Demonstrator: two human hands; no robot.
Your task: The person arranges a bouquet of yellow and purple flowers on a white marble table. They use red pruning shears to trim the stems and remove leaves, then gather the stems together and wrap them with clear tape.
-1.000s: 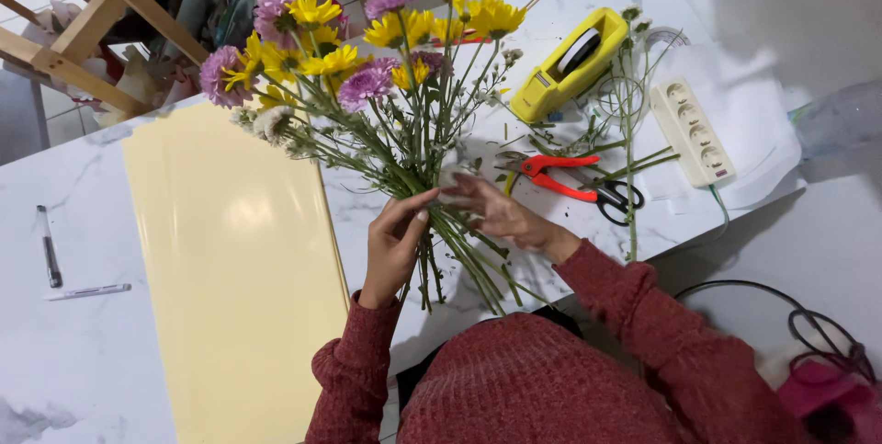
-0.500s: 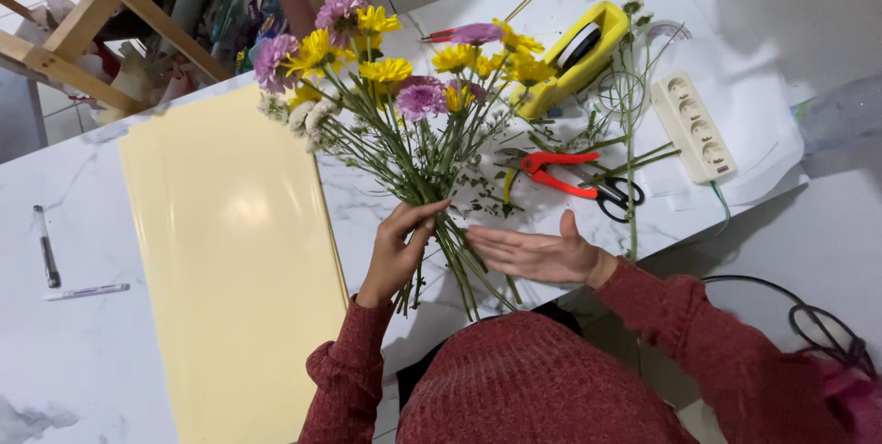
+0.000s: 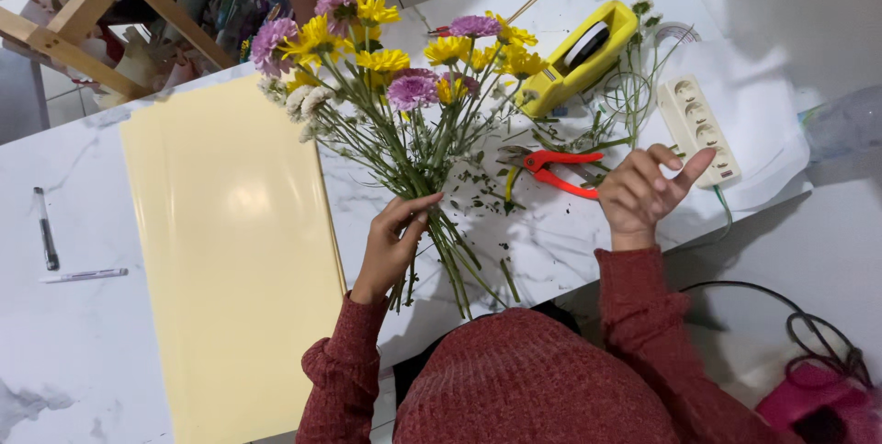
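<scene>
My left hand (image 3: 393, 244) grips the green stems of a bouquet (image 3: 395, 76) of yellow, purple and white flowers, held over the white marble table (image 3: 542, 233). The blooms point away from me, towards the table's far edge. My right hand (image 3: 648, 191) hovers apart from the bouquet with fingers spread and nothing in it, just right of the red-handled pruning shears (image 3: 556, 171) lying on the table.
A large pale yellow wrapping sheet (image 3: 230, 251) lies left of the bouquet. A yellow tape dispenser (image 3: 577, 56), loose green stems (image 3: 634, 95), a white power strip (image 3: 700, 128) and two pens (image 3: 46, 228) lie on the table. A wooden frame (image 3: 83, 21) stands beyond.
My right hand has let go of the stems and moved right, past the shears. The bouquet has tilted left, held by my left hand alone.
</scene>
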